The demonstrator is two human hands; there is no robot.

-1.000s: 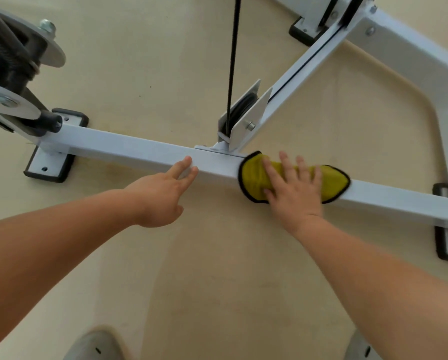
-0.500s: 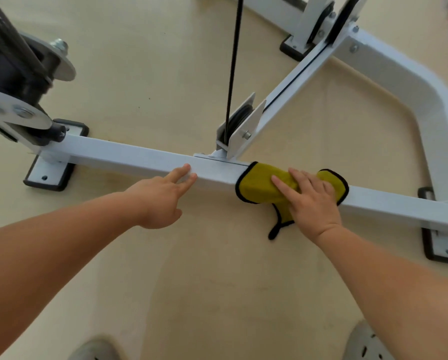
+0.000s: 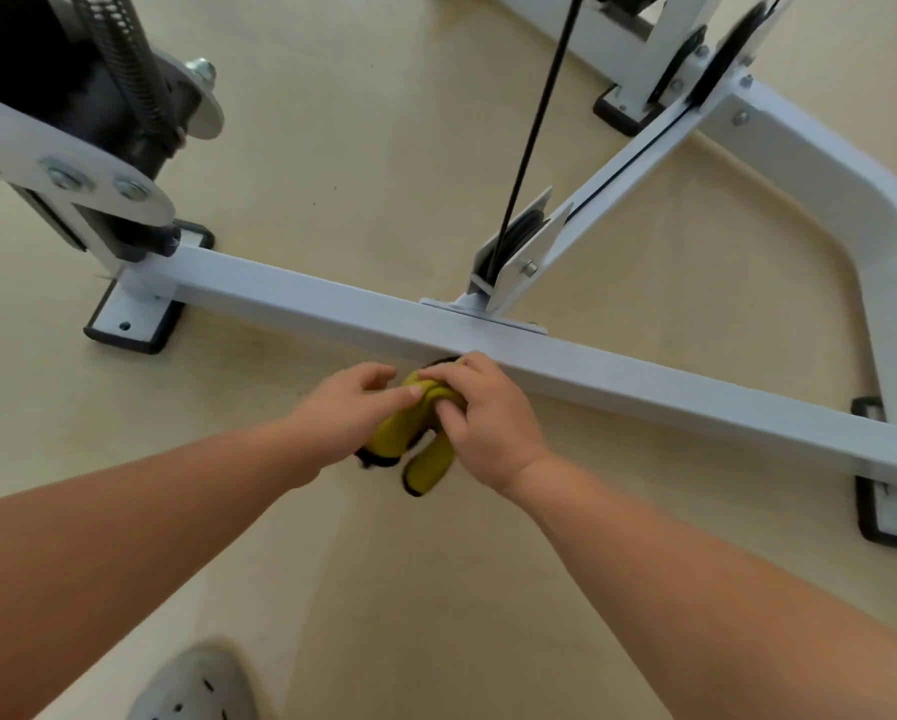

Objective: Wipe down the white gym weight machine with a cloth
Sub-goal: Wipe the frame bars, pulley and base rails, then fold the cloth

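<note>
Centre of frame: both hands bunch the yellow cloth [image 3: 425,449] just below the white base bar [image 3: 643,376] of the weight machine. Left hand [image 3: 347,413] pinches it from the left, right hand [image 3: 488,423] grips it from the right. Cloth folded, black-edged ends hanging down. Grey shoe [image 3: 196,683] at bottom left, on the beige floor [image 3: 358,148].

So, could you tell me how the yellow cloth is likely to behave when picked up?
Probably floppy: the cloth folds and droops in loops between the left hand and right hand. Likely light, since a fingertip pinch seems to carry it. Its soft, bunched fabric looks unlikely to roll or slide away.
</note>
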